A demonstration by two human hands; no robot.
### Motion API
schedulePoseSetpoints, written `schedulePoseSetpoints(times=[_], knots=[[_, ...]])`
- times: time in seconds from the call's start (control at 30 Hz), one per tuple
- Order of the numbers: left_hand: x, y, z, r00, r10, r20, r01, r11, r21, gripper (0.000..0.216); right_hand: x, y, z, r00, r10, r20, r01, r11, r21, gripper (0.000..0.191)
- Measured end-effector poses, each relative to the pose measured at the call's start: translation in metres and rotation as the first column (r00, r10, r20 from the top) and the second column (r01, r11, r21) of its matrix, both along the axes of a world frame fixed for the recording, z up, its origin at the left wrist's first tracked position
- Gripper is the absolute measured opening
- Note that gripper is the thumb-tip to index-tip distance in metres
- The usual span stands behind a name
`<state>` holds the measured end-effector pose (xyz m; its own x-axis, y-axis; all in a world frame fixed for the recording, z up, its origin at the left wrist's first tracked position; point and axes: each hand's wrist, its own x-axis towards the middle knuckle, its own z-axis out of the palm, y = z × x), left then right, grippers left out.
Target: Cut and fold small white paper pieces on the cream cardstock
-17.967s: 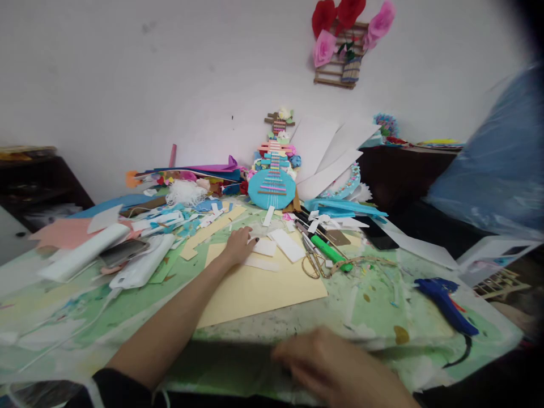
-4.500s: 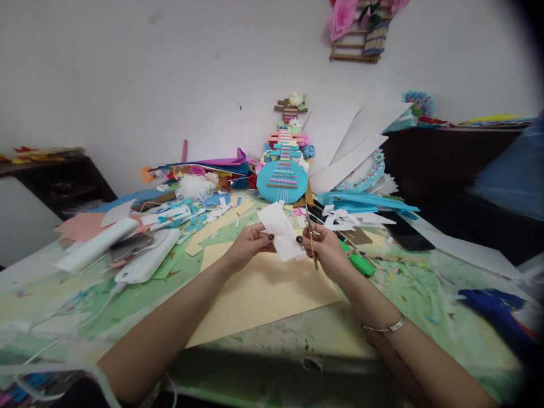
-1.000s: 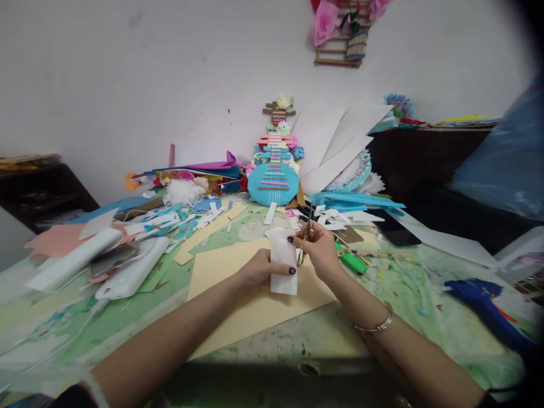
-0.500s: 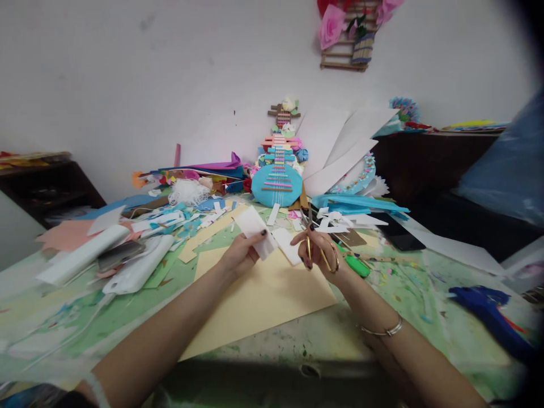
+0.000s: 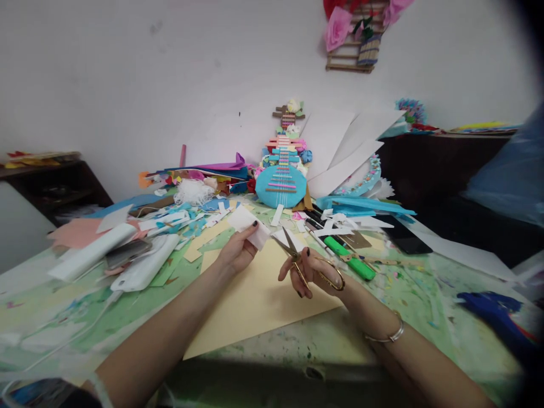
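Scissors sit spread in the grip of the right hand, below frame centre; left of centre, the left hand pinches white paper over the tabletop.

From where I stand, both forearms are bare for the length I can see, the left forearm running off toward seven o'clock and the right forearm toward four. The left hand has glossy, near-black polish on its thumb nail, and the right hand shows the same dark colour on several nails. Round the right wrist, between four and five o'clock, sits a slim silvery bangle with a small knob on it. Near eight o'clock, a dark sleeve shows, its edge blurred.
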<state>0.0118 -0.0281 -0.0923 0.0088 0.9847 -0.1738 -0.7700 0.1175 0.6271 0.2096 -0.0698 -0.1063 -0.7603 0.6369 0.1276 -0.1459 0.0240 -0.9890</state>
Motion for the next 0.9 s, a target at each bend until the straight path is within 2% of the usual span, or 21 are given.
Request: schedulePoseSetpoints(times=[0.13,0.37,0.57,0.77,0.9], knots=[[0.000,0.000,0.000,1.000,-0.008,0.010,0.008,1.000,0.004,0.012,-0.001,-0.001,0.000,1.000,0.016,0.023,-0.015,0.998,-0.068,0.074],[0.001,0.001,-0.004,1.000,-0.016,0.005,0.016,1.000,0.004,0.012,-0.001,0.003,-0.010,0.998,0.043,-0.040,-0.046,0.997,-0.064,0.067],[0.001,-0.001,-0.003,0.999,-0.037,0.015,0.037,0.999,0.001,0.011,-0.001,-0.001,-0.004,0.999,0.032,0.027,-0.030,0.996,-0.087,0.076],[0.003,-0.004,-0.001,0.999,-0.049,0.002,0.049,0.999,-0.015,0.014,-0.003,-0.002,-0.001,0.999,0.039,0.000,-0.039,0.997,-0.063,0.076],[0.006,-0.009,0.003,0.999,-0.051,0.019,0.052,0.996,-0.073,0.013,-0.004,-0.002,0.002,0.997,0.066,-0.028,-0.068,0.995,-0.073,0.079]])
